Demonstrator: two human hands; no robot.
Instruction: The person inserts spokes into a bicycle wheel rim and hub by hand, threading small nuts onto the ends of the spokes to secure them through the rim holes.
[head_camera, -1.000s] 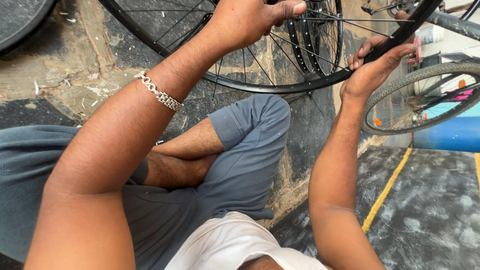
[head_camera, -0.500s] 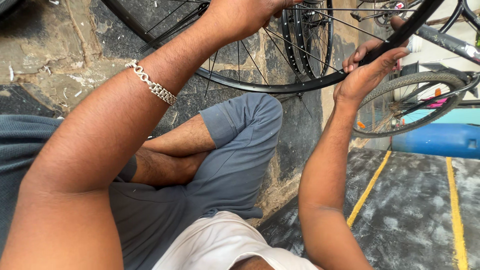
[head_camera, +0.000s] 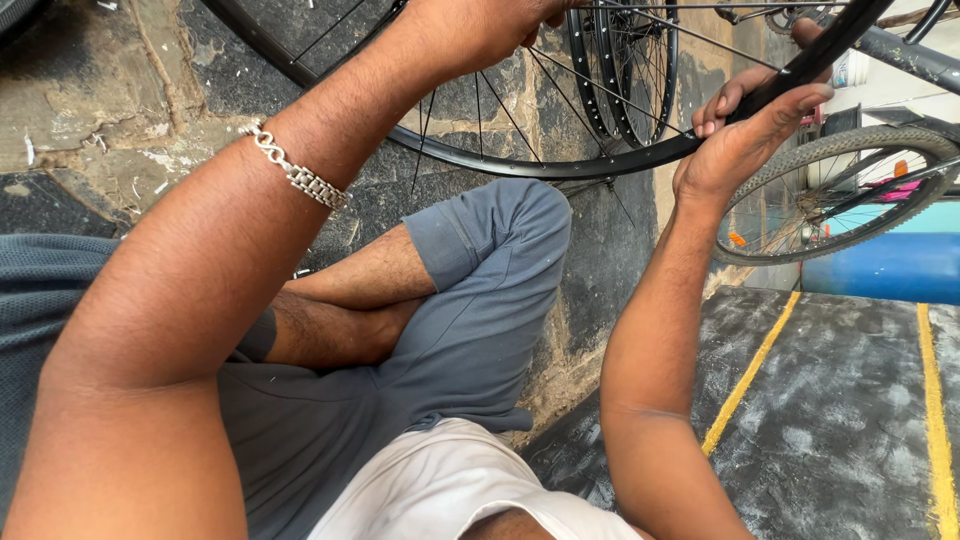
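So from my end, looking down through the head cam: the bare black metal bicycle rim with thin steel spokes (head_camera: 560, 165) is held up above my crossed legs, running across the top of the view. My right hand (head_camera: 750, 135) is wrapped around the rim's edge on the right, fingers curled over it, palm under it. My left hand (head_camera: 480, 25) is up among the spokes at the top edge; it looks closed, but it's half cut off by the frame, so I can't tell what it's pinching. There's a silver link bracelet (head_camera: 300, 178) on that wrist.

Stuff around: the grey rolled-up trouser legs (head_camera: 470, 300) fill the middle, right under the rim. Behind the rim, a couple more black spoked rims (head_camera: 625, 70) lean upright against a rough stone wall (head_camera: 120, 110). To the right, past my right hand, a bicycle wheel with a grey treaded tyre (head_camera: 840, 190) stands close by, with a blue cylindrical drum (head_camera: 890, 268) lying behind it. The dark concrete floor (head_camera: 830, 420) has yellow painted lines (head_camera: 750, 375) on it. I can't make out any labels.
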